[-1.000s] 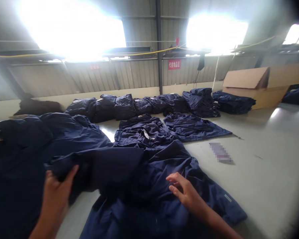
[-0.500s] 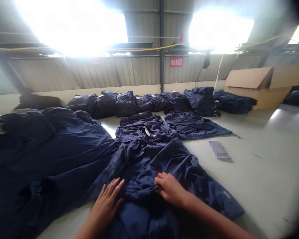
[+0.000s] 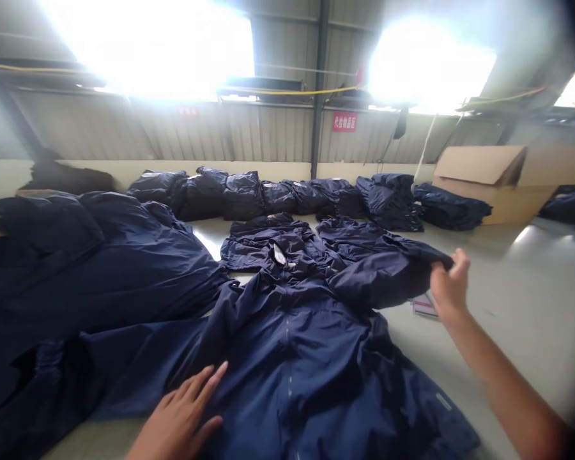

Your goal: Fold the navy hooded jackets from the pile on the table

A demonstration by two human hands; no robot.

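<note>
In right hand [image 3: 450, 278], jacket sleeve's end [image 3: 434, 260]

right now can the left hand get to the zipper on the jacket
Likely yes: the left hand is open and free, just left of the front zipper, with only navy jacket fabric between them.

Sleeve [image 3: 388, 278] now raised sideways in the right hand [image 3: 449, 281].

Left hand [image 3: 184, 409] lies palm down, fingers spread; right hand [image 3: 450, 281] pinches, its forearm reaching out rightward
</note>
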